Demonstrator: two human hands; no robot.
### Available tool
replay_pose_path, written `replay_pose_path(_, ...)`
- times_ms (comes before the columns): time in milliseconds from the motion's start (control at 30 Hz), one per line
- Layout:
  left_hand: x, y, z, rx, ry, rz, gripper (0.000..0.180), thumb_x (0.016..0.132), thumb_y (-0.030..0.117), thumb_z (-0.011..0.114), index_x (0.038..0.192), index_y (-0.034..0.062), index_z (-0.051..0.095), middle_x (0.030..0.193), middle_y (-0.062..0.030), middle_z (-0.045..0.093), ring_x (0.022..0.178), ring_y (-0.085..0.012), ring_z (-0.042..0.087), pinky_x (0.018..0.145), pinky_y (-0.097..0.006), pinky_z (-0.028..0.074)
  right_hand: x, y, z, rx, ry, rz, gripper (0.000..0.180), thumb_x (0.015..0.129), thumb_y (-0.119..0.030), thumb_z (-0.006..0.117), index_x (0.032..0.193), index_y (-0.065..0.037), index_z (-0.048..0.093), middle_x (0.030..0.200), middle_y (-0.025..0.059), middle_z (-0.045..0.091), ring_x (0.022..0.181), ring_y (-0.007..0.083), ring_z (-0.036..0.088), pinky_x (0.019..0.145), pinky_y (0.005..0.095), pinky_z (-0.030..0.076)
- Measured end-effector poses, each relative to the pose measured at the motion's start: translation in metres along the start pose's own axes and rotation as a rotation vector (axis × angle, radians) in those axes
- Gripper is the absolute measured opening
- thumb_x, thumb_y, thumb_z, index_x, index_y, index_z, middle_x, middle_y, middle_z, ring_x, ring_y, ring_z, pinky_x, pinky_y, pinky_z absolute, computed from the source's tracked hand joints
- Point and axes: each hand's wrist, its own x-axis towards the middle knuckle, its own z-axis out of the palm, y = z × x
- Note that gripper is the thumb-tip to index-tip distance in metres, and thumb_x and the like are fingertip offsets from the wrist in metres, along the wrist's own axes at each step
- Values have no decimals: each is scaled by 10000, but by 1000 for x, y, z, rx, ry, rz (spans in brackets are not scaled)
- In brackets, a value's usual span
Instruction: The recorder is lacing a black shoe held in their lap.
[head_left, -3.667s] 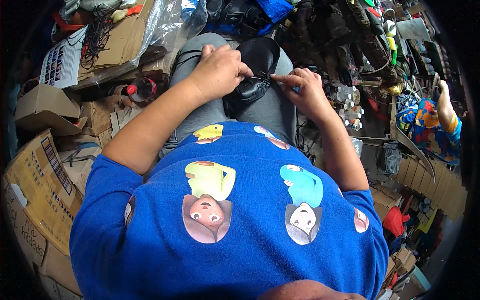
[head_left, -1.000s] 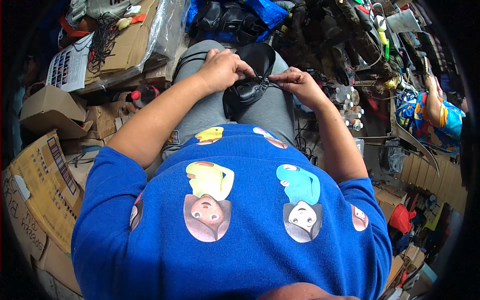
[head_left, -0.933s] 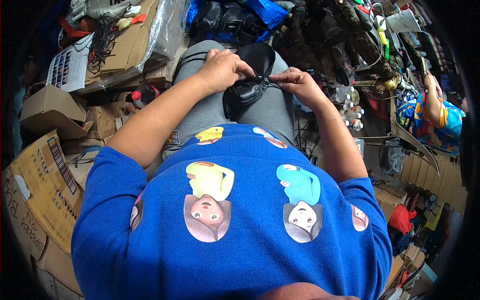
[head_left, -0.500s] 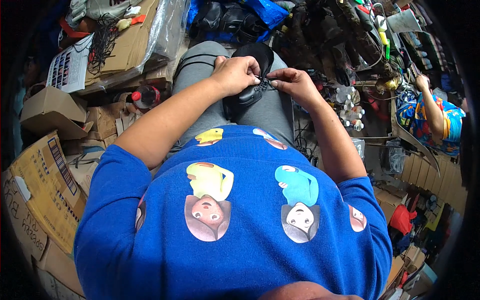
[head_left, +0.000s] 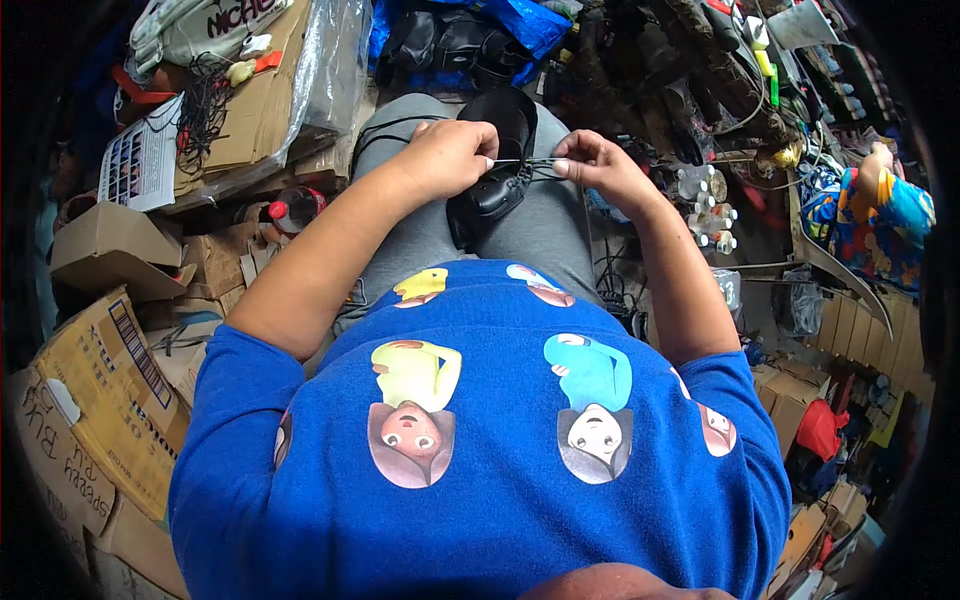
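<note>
Head view. The person sits with a black shoe [head_left: 497, 165] resting lengthwise on the lap, across the grey trousers [head_left: 420, 230], its toe pointing away from the body toward the far edge of the lap. This placement appears chosen to keep the laced part steady and directly under both hands.

The left hand [head_left: 447, 155] lies against the shoe's left side, knuckles up, fingers curled narrow and pinched on one end of a thin lace [head_left: 525, 162]. The right hand [head_left: 590, 165] is just beside the shoe's right edge, its thumb and forefinger closed on the other end of the same strand. The lace runs nearly level between the two hands and looks taut, which suggests it is being drawn tight across the shoe. Both forearms come in from the lower edge, elbows spread wide and wrists converging over the shoe.

Surroundings: flattened cardboard boxes [head_left: 90, 400] lie at the person's left, a red-capped bottle [head_left: 290, 210] stands near the left knee, and small white bottles [head_left: 705, 200] cluster near the right knee. A second person in a patterned sleeve [head_left: 880, 215] sits well apart at right.
</note>
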Motion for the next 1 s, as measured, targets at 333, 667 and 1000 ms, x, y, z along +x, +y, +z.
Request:
replay_pose_path(333,9,6,2,-31,-52,162,149,852,125,528,945,72,632,885,-170,658,861,-343,631,755,-426,493,-32,-20,-24,-13,8,21,155,901,-203,611,917,-50,595,826,-41,574,787,58,505,740,233,420)
replay_pose_path(667,15,2,2,-38,-85,208,124,860,132,542,942,47,578,851,-192,629,832,-375,609,716,-431,469,1,-22,-29,-1073,366,-296,172,805,-231,648,898,-86,645,948,105,632,950,318,580,832,427,460)
replay_pose_path(1000,6,-20,-2,206,56,467,141,768,70,540,908,56,552,814,-163,614,822,-369,589,717,-452,460,14,-40,18,-1464,-113,-515,116,775,-110,549,889,-135,553,774,51,591,837,238,591,823,385,393)
